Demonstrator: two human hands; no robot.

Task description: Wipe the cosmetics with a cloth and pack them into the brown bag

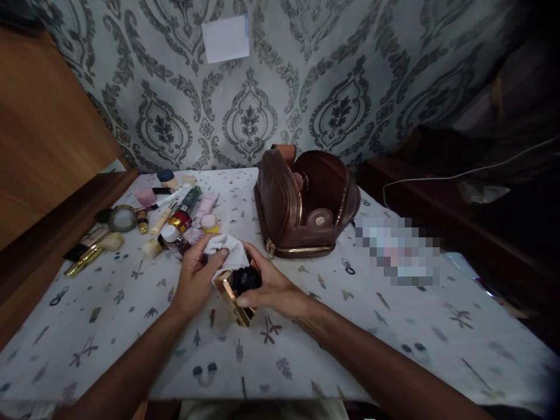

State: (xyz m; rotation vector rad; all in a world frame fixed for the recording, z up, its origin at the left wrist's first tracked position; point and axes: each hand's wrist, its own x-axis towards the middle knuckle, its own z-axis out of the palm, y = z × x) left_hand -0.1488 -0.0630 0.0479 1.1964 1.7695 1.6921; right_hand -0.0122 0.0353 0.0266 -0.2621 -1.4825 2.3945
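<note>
My right hand [276, 287] is closed around a shiny black-and-gold case [228, 291] with flat, angular sides; its exact kind I cannot make out. Pinched in my left hand [195, 279] is a white cloth [233, 251], which lies against the upper part of the case. Both hands are close together above the front middle of the table. Just behind them stands a brown leather bag [280, 201], its zipped top open wide, with a small pinkish thing partly visible inside. Beside my left hand is a bottle with a white cap [170, 234].
Several cosmetics lie at the left: a round container [122, 219], a pink tube [207, 204], a green bottle [191, 198] and a blue-lidded jar [166, 177]. A pixelated object [398, 251] is at the right on the patterned tablecloth [245, 373]. Behind is a papered wall [249, 116].
</note>
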